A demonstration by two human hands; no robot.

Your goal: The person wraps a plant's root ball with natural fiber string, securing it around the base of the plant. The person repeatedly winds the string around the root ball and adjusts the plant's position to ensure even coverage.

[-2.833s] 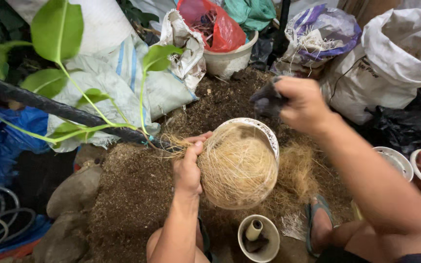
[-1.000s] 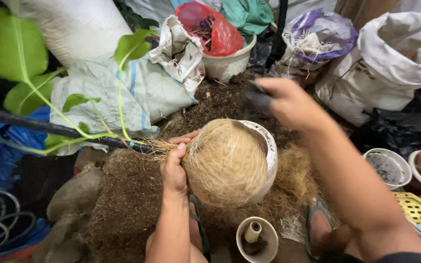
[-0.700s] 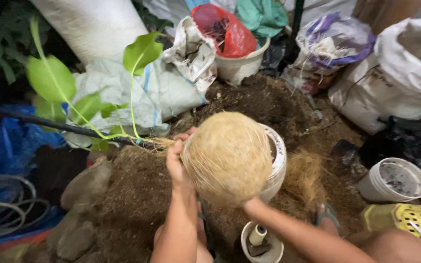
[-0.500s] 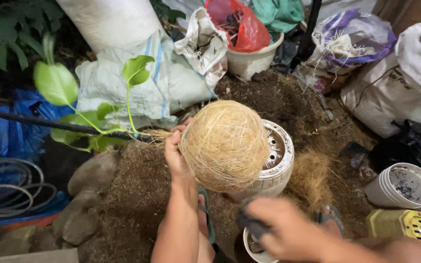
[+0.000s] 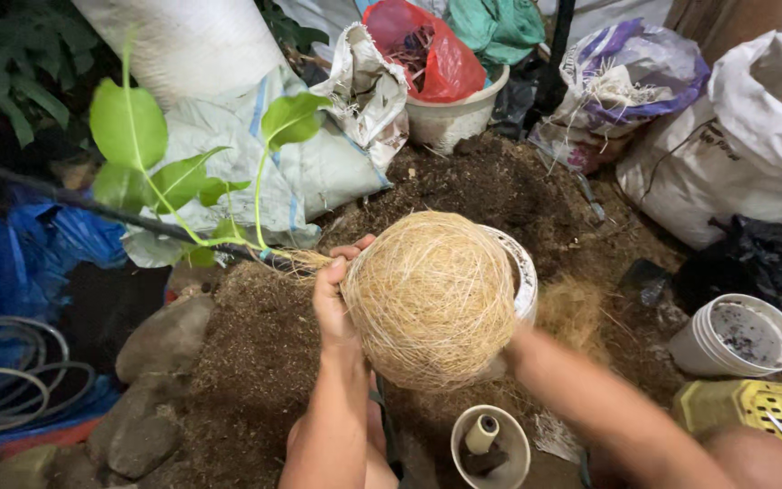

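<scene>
Round ball of pale coconut fibre [image 5: 432, 299] held above soil, pressed against tilted white perforated pot [image 5: 522, 272].

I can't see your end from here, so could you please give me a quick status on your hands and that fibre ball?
Left hand grips coconut-fibre ball at its left side. Right hand hidden behind ball. White pot tucked behind ball, over soil pile.

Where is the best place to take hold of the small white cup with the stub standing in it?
Probably by the rim of the small white cup, from above on its left side: it stands upright and open, and the right forearm crowds its right.
</scene>
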